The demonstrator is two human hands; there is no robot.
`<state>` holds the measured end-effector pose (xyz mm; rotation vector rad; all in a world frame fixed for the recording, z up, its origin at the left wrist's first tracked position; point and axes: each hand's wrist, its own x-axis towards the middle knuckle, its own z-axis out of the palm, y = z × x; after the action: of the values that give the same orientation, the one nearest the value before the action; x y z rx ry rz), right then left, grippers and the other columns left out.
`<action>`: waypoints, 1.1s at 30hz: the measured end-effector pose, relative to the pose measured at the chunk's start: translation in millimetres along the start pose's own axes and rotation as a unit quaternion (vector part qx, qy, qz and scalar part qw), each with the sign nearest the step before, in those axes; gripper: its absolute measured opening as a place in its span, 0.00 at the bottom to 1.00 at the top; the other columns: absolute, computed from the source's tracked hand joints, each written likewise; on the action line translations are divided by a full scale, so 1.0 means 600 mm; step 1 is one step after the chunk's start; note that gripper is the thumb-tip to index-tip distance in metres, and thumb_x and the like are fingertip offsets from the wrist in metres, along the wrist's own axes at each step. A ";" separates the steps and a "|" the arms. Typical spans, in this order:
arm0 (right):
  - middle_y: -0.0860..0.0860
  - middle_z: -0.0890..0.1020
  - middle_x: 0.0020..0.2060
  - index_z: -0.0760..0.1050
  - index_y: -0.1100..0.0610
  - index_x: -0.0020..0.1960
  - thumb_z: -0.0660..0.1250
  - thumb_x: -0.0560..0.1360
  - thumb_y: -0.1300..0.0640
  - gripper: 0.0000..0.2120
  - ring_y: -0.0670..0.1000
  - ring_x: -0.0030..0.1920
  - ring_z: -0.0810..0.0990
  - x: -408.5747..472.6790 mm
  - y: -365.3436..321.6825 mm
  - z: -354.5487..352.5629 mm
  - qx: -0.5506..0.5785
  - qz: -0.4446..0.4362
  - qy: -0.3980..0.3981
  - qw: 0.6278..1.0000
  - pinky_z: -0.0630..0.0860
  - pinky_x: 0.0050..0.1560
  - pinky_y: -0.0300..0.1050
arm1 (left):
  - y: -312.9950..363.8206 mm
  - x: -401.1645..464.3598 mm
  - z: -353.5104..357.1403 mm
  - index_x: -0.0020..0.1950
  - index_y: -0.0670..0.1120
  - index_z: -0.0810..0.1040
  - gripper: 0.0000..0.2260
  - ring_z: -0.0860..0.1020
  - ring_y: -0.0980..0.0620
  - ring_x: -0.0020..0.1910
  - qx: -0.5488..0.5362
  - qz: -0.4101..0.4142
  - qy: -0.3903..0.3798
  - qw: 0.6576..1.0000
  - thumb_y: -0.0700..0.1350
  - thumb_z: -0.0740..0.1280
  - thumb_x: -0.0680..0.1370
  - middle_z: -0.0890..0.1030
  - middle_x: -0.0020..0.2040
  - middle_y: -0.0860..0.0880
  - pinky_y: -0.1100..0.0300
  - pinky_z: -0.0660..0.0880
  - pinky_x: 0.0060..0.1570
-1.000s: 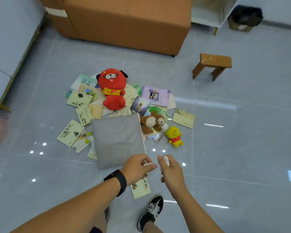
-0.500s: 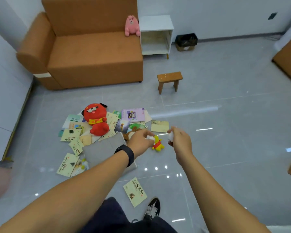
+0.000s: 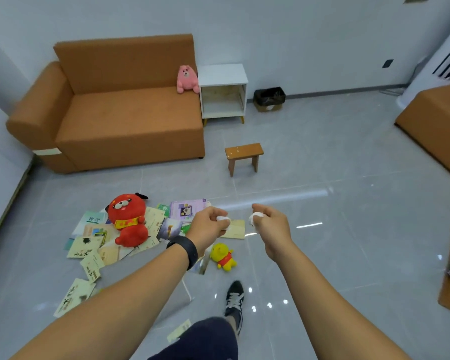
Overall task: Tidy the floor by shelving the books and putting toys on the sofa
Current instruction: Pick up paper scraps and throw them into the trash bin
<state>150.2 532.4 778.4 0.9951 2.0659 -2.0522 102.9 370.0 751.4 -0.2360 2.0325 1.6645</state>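
I saw the sofa [image 3: 120, 118] against the back wall, a plush [image 3: 186, 79] sitting on its seat at the right end. Just right of the sofa stood the shelf [image 3: 222, 90], with a bin [image 3: 269, 98] to its right. A stool [image 3: 244, 157] stood on the floor before the shelf. Nearer me, books [image 3: 89, 245] lay scattered to the left, a dog toy [image 3: 127, 220] on top of them. A bear toy [image 3: 222, 257] lay at the pile's right edge, below my left hand [image 3: 209, 228]. My right hand [image 3: 269, 227] was beside it, apart.
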 end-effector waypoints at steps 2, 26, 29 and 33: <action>0.51 0.82 0.56 0.81 0.50 0.54 0.63 0.78 0.67 0.15 0.48 0.51 0.83 0.048 -0.026 -0.018 0.003 -0.013 -0.014 1.000 0.81 0.55 0.46 | 0.015 0.047 0.026 0.53 0.44 0.79 0.06 0.81 0.51 0.44 -0.023 -0.004 0.002 1.000 0.36 0.71 0.78 0.80 0.52 0.43 0.63 0.81 0.43; 0.55 0.83 0.47 0.78 0.54 0.64 0.66 0.81 0.59 0.13 0.49 0.37 0.77 0.649 -0.331 -0.443 0.014 -0.030 -0.020 0.999 0.77 0.42 0.41 | 0.431 0.525 0.481 0.57 0.44 0.82 0.12 0.82 0.52 0.46 0.003 0.014 -0.002 1.000 0.44 0.76 0.75 0.82 0.51 0.47 0.58 0.81 0.53; 0.54 0.83 0.46 0.77 0.52 0.63 0.61 0.84 0.55 0.10 0.49 0.34 0.72 0.730 -0.382 -0.468 -0.025 -0.045 -0.070 0.996 0.73 0.36 0.42 | 0.482 0.581 0.518 0.59 0.47 0.81 0.14 0.80 0.55 0.47 0.026 0.028 0.026 0.999 0.39 0.75 0.75 0.82 0.49 0.51 0.62 0.78 0.51; 0.50 0.75 0.39 0.77 0.50 0.62 0.58 0.85 0.52 0.11 0.46 0.29 0.66 0.818 -0.426 -0.474 -0.077 -0.046 -0.112 0.990 0.65 0.30 0.40 | 0.515 0.652 0.545 0.63 0.45 0.80 0.16 0.80 0.53 0.48 0.009 0.006 0.054 0.998 0.37 0.74 0.75 0.81 0.47 0.53 0.59 0.79 0.56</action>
<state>-248.9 1009.4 800.4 0.6255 2.1462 -1.9070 -280.8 824.8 791.0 -0.3155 2.1297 1.6732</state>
